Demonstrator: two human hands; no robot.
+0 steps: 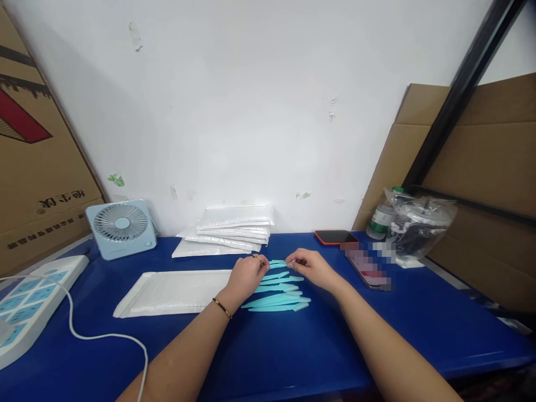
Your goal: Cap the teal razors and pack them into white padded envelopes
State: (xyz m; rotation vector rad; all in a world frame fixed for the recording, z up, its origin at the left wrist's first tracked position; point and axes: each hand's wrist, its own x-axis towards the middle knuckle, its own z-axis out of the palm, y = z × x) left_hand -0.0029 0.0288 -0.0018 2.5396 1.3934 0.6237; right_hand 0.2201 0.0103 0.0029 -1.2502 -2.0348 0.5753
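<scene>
Several slim turquoise eyebrow razors [276, 300] lie in a loose column on the blue table, their handles mostly pointing left. At the far end of this column, my left hand [250, 274] pinches the left end of a turquoise razor [277, 262]. Its right end is between the fingertips of my right hand [310, 268]. Partly behind my left wrist, a white padded envelope [176, 291] lies flat. The fingertips hide the ends of the held razor, and whether it is lifted off the table I cannot tell.
Against the wall sits a stack of white padded envelopes [234, 223], with a light blue fan [122, 229] to its left. A power strip [37, 304] and white cable [104, 335] occupy the left. Two phones, a bottle [380, 220] and a bagged item [419, 229] are at right.
</scene>
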